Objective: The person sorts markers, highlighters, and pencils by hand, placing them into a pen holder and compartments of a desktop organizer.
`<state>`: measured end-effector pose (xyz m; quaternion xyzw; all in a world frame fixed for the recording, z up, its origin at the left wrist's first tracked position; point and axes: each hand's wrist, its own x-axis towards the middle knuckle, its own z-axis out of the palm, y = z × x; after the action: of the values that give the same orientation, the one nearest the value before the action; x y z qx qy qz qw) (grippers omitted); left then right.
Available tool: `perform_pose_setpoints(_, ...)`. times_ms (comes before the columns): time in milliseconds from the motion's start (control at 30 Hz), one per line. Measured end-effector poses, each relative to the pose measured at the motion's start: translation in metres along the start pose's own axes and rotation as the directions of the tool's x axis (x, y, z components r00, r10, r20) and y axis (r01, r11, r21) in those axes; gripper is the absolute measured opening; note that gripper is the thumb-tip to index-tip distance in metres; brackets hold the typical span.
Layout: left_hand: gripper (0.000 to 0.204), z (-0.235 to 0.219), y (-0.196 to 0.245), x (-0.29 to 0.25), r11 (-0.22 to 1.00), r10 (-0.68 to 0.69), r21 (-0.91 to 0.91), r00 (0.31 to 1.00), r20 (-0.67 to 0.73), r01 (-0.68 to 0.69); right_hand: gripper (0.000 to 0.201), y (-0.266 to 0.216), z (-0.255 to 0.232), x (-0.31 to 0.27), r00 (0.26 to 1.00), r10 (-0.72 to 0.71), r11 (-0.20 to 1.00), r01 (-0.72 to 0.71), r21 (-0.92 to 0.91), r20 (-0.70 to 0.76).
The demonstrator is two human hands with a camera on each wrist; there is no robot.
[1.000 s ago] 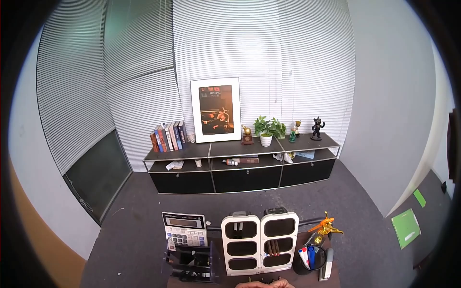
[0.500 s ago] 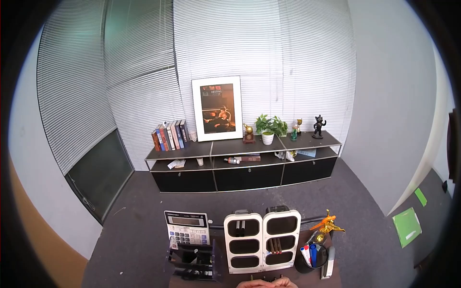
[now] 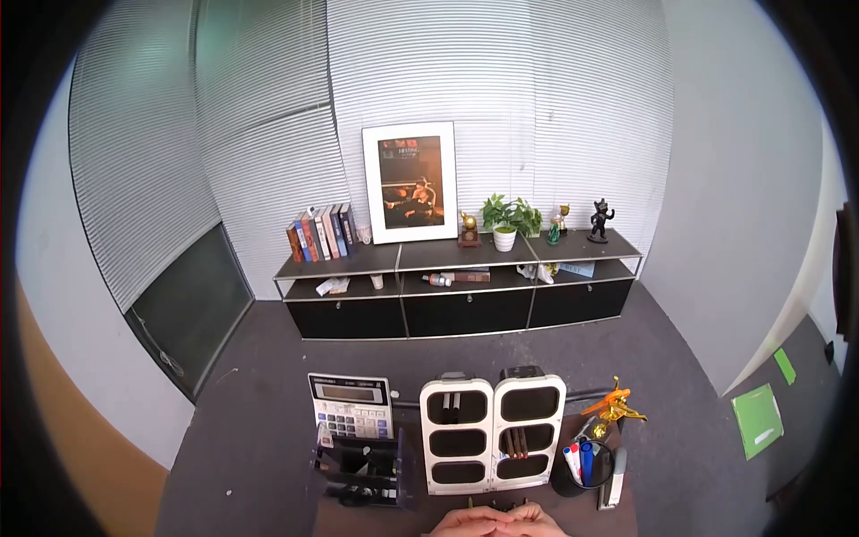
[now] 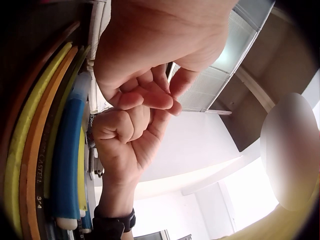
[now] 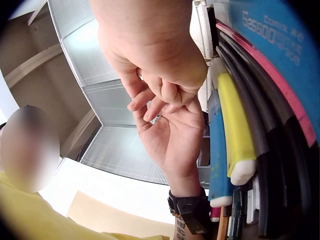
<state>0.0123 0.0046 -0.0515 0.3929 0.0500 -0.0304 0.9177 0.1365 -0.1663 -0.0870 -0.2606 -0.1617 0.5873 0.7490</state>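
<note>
One counter (image 3: 604, 524) bears the white double-panel case (image 3: 489, 438). Just in front of the case: left hand (image 3: 470, 521), right hand (image 3: 530, 517), each grip loosely half-curled, fingers touching the other's; pencils (image 4: 33, 150), blue highlighter (image 5: 218, 155), yellow highlighter (image 5: 236, 125) also there.

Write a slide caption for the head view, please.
Left hand and right hand touch near a white two-panel rack standing between a calculator and a marker cup.

Left hand (image 3: 470, 521), right hand (image 3: 532, 519), both cropped at the head view's bottom edge!
Calculator (image 3: 350, 403) base hides behind the organizer (image 3: 403, 458), person's head (image 4: 290, 152) a blur
</note>
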Motion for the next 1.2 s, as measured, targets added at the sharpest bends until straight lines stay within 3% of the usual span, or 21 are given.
perform_pose_setpoints(133,0.021,-0.004,-0.003,0.0,1.0,0.018,0.016,1.0,0.004,-0.018,0.015,-0.001,0.004,-0.003,0.996,0.014,1.0,-0.013,0.02,-0.088)
perform_pose_setpoints(400,0.021,0.005,0.006,-0.003,0.997,0.037,0.066,0.999,0.037,-0.039,0.012,-0.007,0.016,-0.002,0.998,-0.001,1.0,0.002,0.004,-0.068)
perform_pose_setpoints(467,0.022,0.0,0.003,-0.001,0.998,0.027,0.054,0.999,0.032,-0.029,0.013,-0.011,0.028,-0.003,0.988,-0.03,0.999,0.032,0.009,-0.149)
perform_pose_setpoints(700,0.023,-0.006,-0.003,-0.002,1.0,-0.006,0.008,1.0,0.006,0.006,0.014,-0.004,0.016,-0.003,0.992,0.004,1.0,-0.002,0.017,-0.127)
perform_pose_setpoints(800,0.022,-0.011,-0.006,-0.001,0.999,-0.01,-0.045,0.999,0.031,0.011,0.015,-0.008,0.018,-0.002,0.999,-0.002,0.999,0.004,0.038,-0.046)
perform_pose_setpoints(867,0.021,-0.012,-0.008,0.0,0.999,0.002,-0.044,1.0,0.026,-0.001,0.016,-0.011,0.019,-0.002,1.0,-0.003,0.998,0.002,-0.056,-0.03)
perform_pose_setpoints(967,0.02,-0.003,-0.003,0.0,0.999,0.008,-0.042,1.0,0.005,-0.008,0.016,-0.006,0.015,-0.003,0.996,0.0,1.0,-0.003,-0.03,-0.089)
perform_pose_setpoints(1200,0.019,-0.003,-0.002,0.001,1.0,0.014,-0.022,1.0,0.023,-0.013,0.016,-0.008,0.016,-0.003,0.999,0.014,1.0,-0.015,-0.02,-0.05)
